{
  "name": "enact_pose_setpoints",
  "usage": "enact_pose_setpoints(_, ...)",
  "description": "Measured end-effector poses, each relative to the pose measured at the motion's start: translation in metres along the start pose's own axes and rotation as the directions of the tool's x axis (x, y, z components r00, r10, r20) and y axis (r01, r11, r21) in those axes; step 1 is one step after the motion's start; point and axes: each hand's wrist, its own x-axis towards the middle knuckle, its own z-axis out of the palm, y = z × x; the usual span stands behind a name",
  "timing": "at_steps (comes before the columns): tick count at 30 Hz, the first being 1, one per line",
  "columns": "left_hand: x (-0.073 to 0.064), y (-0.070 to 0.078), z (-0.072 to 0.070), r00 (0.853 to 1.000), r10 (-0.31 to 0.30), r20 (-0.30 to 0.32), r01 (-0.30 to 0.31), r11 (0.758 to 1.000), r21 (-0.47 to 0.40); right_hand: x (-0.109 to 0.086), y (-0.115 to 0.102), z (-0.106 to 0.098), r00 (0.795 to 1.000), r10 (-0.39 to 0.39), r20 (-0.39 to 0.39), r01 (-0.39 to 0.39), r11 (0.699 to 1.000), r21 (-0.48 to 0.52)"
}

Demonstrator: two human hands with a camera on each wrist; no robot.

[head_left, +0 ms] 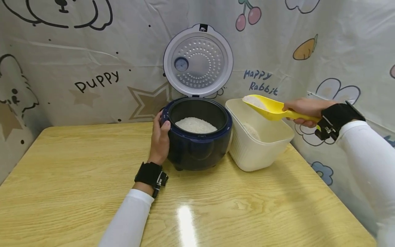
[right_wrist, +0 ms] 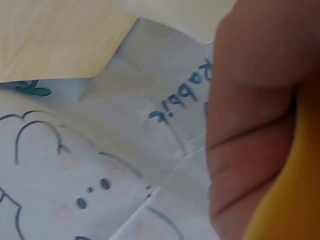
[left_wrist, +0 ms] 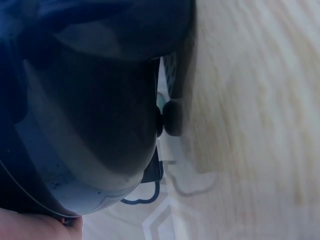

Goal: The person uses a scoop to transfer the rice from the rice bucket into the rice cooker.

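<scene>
A dark blue rice cooker (head_left: 199, 152) stands on the table, its lid (head_left: 205, 63) raised and white rice (head_left: 195, 125) heaped in the pot. My left hand (head_left: 159, 140) grips its left side at the rim, thumb towards the front; the left wrist view has that hand (left_wrist: 35, 227) against the cooker's dark body (left_wrist: 85, 110). In my right hand (head_left: 302, 109) is the handle of a yellow scoop (head_left: 274, 107) carrying rice (head_left: 254, 101). The scoop is over a cream bin (head_left: 251, 156) with some rice (head_left: 252, 131) inside. Fingers curl round the yellow handle (right_wrist: 292, 200) in the right wrist view.
The bin stands close against the cooker's right side, near the right edge of the wooden table (head_left: 86, 178). A printed cloth (head_left: 135, 41) with cartoon drawings hangs behind the table and along its right side.
</scene>
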Motion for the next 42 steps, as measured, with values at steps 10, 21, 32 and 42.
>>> enact_pose_setpoints(10, 0.002, -0.002, -0.001, 1.0, 0.002, -0.005, -0.002, 1.0, -0.011, 0.0, -0.071, 0.01, 0.995, -0.097, -0.024, 0.094, 0.991, -0.091)
enact_pose_setpoints(21, 0.001, -0.002, 0.003, 1.0, 0.004, 0.005, -0.004, 0.999, -0.032, 0.008, -0.117, 0.034, 0.973, -0.228, -0.036, 0.211, 0.941, -0.265)
enact_pose_setpoints(32, 0.0, 0.0, 0.003, 1.0, 0.0, 0.008, 0.0, 1.0, -0.025, 0.011, -0.132, 0.053, 0.885, -0.437, -0.159, 0.329, 0.83, -0.45)
enact_pose_setpoints(42, -0.001, 0.0, -0.001, 1.0, -0.017, 0.011, 0.017, 1.0, 0.004, 0.013, -0.14, 0.062, 0.829, -0.495, -0.261, 0.321, 0.803, -0.502)
